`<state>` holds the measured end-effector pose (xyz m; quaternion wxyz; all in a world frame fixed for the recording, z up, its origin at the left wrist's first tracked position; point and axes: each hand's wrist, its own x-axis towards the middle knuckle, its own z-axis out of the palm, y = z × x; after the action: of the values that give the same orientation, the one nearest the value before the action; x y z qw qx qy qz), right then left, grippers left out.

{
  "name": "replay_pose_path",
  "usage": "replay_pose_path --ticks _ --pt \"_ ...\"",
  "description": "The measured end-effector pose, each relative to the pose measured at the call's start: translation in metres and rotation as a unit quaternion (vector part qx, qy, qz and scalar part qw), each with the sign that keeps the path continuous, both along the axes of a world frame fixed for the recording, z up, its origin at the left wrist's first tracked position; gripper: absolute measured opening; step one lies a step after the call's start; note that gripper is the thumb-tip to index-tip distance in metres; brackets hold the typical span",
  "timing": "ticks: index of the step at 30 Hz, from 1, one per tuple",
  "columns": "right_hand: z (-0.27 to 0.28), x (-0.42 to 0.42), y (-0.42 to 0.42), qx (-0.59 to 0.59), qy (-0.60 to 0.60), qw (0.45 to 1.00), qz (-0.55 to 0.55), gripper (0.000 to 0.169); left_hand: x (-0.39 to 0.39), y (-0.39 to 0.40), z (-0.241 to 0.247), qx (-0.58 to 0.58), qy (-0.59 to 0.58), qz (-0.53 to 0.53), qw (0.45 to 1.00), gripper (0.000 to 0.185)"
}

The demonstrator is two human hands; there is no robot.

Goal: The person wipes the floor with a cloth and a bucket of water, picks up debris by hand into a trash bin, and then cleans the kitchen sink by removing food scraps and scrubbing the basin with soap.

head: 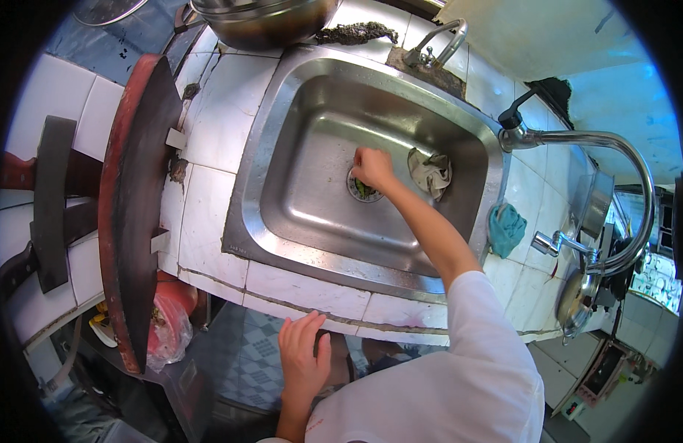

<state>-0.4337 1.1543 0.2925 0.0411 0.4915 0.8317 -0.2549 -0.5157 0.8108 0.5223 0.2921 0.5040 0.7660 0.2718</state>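
Note:
My right hand (373, 168) reaches down into a stainless steel sink (313, 221), its fingers bent at the rim of the drain strainer (365, 195). Green scraps (363, 188) lie in the strainer, partly under the fingers; whether the fingertips hold anything is hidden. To the right of that hand, a crumpled grey-beige cloth (431, 173) rests in the sink. My left hand (305, 354) hovers by the counter's front edge, fingers apart, with nothing in it.
A curved chrome faucet (623, 138) stands on the right, near a teal cloth (506, 230) on the tiled counter. A smaller tap (441, 47) is behind the sink. At left are a large upright board (139, 210), knives (20, 171) and a bag-lined red container (172, 310). A pot (264, 22) sits behind.

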Motion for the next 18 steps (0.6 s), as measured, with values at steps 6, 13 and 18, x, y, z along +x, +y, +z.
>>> replay_pose_path --ticks 6,13,18 --pt "-0.013 0.044 -0.02 0.154 0.032 0.963 0.217 0.019 -0.001 0.003 -0.002 0.012 -0.005 -0.004 1.0 0.029" --pt "-0.051 0.09 -0.022 0.038 0.105 0.958 -0.264 0.02 0.0 0.005 0.001 0.013 -0.011 -0.008 1.0 0.029" --pt "-0.062 0.089 -0.016 -0.292 0.223 0.764 -0.531 0.012 -0.001 0.003 0.001 0.012 -0.004 -0.004 1.0 0.028"
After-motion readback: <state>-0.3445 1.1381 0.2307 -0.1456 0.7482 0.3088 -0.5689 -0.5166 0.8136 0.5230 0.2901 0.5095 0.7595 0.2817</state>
